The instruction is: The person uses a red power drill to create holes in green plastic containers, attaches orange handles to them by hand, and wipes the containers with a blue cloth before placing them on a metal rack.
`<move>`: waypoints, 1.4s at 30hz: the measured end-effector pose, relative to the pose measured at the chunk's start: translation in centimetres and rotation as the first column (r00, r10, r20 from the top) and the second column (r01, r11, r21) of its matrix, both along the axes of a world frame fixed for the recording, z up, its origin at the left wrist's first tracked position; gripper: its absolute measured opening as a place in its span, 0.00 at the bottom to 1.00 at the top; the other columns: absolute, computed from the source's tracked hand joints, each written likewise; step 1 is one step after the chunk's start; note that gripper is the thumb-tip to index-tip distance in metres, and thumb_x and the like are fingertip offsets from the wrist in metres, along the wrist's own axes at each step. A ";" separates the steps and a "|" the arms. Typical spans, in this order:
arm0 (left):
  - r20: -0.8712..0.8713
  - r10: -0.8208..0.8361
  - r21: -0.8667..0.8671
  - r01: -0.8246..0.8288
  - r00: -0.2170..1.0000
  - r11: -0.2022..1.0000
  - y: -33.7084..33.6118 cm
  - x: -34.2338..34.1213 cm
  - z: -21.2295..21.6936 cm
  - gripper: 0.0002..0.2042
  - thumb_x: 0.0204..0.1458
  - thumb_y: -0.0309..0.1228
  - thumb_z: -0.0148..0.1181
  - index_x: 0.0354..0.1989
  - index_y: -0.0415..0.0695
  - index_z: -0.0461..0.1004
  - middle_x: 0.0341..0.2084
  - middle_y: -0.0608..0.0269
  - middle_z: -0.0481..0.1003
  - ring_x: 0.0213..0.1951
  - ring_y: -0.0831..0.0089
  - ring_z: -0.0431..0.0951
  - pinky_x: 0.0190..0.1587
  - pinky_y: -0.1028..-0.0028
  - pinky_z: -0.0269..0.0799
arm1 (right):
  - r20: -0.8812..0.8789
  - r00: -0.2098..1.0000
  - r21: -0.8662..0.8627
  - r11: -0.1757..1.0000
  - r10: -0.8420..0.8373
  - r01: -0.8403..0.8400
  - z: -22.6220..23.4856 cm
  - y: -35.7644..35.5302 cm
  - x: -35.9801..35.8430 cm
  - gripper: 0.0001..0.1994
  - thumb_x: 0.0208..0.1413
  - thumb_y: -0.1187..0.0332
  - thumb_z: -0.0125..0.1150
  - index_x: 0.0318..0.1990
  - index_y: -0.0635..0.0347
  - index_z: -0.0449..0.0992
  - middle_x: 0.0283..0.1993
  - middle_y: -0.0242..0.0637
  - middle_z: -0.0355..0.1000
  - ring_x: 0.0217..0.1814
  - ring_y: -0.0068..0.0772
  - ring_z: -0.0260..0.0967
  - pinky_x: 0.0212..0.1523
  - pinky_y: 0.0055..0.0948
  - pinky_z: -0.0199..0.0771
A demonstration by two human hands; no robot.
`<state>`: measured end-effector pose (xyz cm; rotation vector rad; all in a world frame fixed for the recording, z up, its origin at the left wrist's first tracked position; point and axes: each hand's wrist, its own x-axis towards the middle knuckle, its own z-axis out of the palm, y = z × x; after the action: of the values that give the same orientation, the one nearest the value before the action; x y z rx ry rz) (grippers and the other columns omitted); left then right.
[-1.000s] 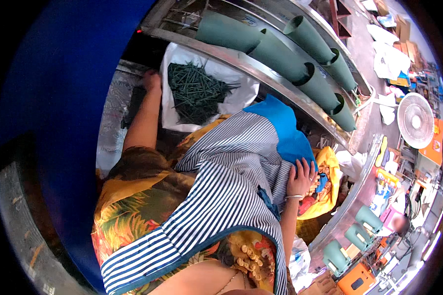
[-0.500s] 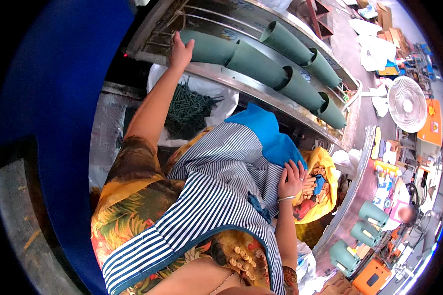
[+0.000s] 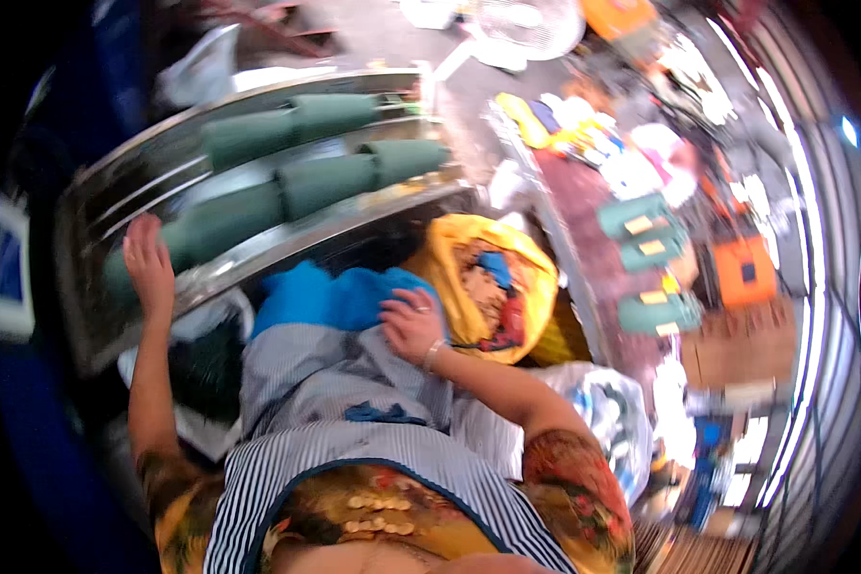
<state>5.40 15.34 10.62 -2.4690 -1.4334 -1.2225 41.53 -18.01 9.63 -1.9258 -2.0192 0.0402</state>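
My left hand (image 3: 150, 263) rests with fingers stretched out at the near left end of a row of dark green tapered tubes (image 3: 230, 218). It touches the endmost tube (image 3: 118, 273) without gripping around it. The tubes lie nested end to end in a long metal-framed trough (image 3: 78, 220), with a second, shorter row (image 3: 249, 140) behind. On my lap my right hand (image 3: 413, 327) lies open on the blue cloth (image 3: 306, 295) over my striped apron (image 3: 316, 452). Motion smears the picture.
Right of my lap, a yellow bag (image 3: 538, 268) holds small tan pieces. A white bag (image 3: 191, 335) with dark contents sits below the trough. Several green tubes (image 3: 646, 218) stand on a reddish table (image 3: 584, 206) at the right, near an orange box (image 3: 744, 271). Behind stands a white fan (image 3: 531, 24).
My view has turned to the right, so the trough and table have swung round in the picture. My left hand still touches the end tube; my right hand stays on the blue cloth.
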 end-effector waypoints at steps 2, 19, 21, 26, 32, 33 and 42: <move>-0.215 -0.498 -0.150 0.476 0.840 0.867 -3.3 4.8 -1.6 0.18 0.52 0.24 0.56 0.53 0.45 0.72 0.57 0.50 0.68 0.61 0.50 0.64 0.66 0.53 0.54 | 0.023 0.999 0.016 0.999 0.042 -0.042 -0.5 0.7 0.6 0.09 0.50 0.61 0.60 0.36 0.51 0.79 0.49 0.30 0.74 0.62 0.38 0.63 0.67 0.52 0.51; 0.085 -0.751 -0.437 0.702 0.655 0.562 -14.1 13.3 -4.8 0.16 0.47 0.27 0.53 0.46 0.47 0.77 0.58 0.56 0.69 0.63 0.51 0.62 0.63 0.54 0.56 | -0.117 0.990 0.041 0.997 0.077 -0.072 -1.5 -0.3 1.8 0.08 0.53 0.64 0.57 0.37 0.53 0.78 0.48 0.30 0.73 0.63 0.38 0.61 0.68 0.51 0.49; 0.085 -0.755 -0.434 0.706 0.650 0.559 -14.1 13.4 -5.0 0.16 0.47 0.27 0.53 0.46 0.47 0.77 0.58 0.56 0.69 0.63 0.51 0.62 0.63 0.54 0.56 | -0.117 0.991 0.029 0.998 0.060 -0.057 -1.6 -0.8 2.0 0.08 0.53 0.65 0.57 0.38 0.53 0.78 0.50 0.30 0.73 0.64 0.38 0.61 0.69 0.51 0.49; 0.086 -0.764 -0.434 0.714 0.640 0.550 -14.3 13.8 -4.9 0.16 0.48 0.26 0.52 0.46 0.46 0.77 0.58 0.56 0.69 0.63 0.51 0.62 0.63 0.54 0.55 | -0.111 0.993 0.019 0.999 0.050 -0.048 -1.7 -1.1 2.0 0.08 0.53 0.66 0.57 0.39 0.53 0.78 0.51 0.30 0.72 0.64 0.38 0.61 0.69 0.50 0.49; 0.099 -0.758 -0.432 0.714 0.645 0.551 -14.4 13.7 -5.2 0.16 0.48 0.26 0.51 0.47 0.46 0.77 0.58 0.56 0.68 0.64 0.51 0.61 0.64 0.54 0.55 | -0.112 0.992 0.047 0.998 0.055 -0.050 -1.5 -0.9 1.9 0.08 0.51 0.65 0.58 0.37 0.53 0.78 0.49 0.30 0.73 0.63 0.38 0.62 0.68 0.50 0.51; 0.097 -0.758 -0.430 0.714 0.644 0.552 -14.4 13.6 -5.2 0.16 0.48 0.26 0.51 0.47 0.46 0.77 0.58 0.56 0.68 0.64 0.51 0.61 0.64 0.54 0.55 | -0.109 0.992 0.042 0.998 0.055 -0.051 -1.4 -0.9 1.9 0.08 0.52 0.65 0.58 0.37 0.53 0.77 0.49 0.29 0.73 0.63 0.38 0.62 0.68 0.50 0.51; 0.095 -0.755 -0.427 0.712 0.649 0.558 -14.4 13.5 -5.4 0.17 0.47 0.26 0.51 0.47 0.46 0.77 0.58 0.56 0.68 0.63 0.51 0.62 0.64 0.54 0.56 | -0.127 0.991 0.059 0.998 0.034 -0.027 -1.6 -0.8 1.7 0.07 0.52 0.66 0.58 0.38 0.53 0.77 0.49 0.29 0.74 0.62 0.37 0.63 0.68 0.49 0.52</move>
<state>18.89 0.91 5.26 -3.5986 -0.6334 -0.8397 43.22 -18.84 8.05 -1.8095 -1.9446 0.1099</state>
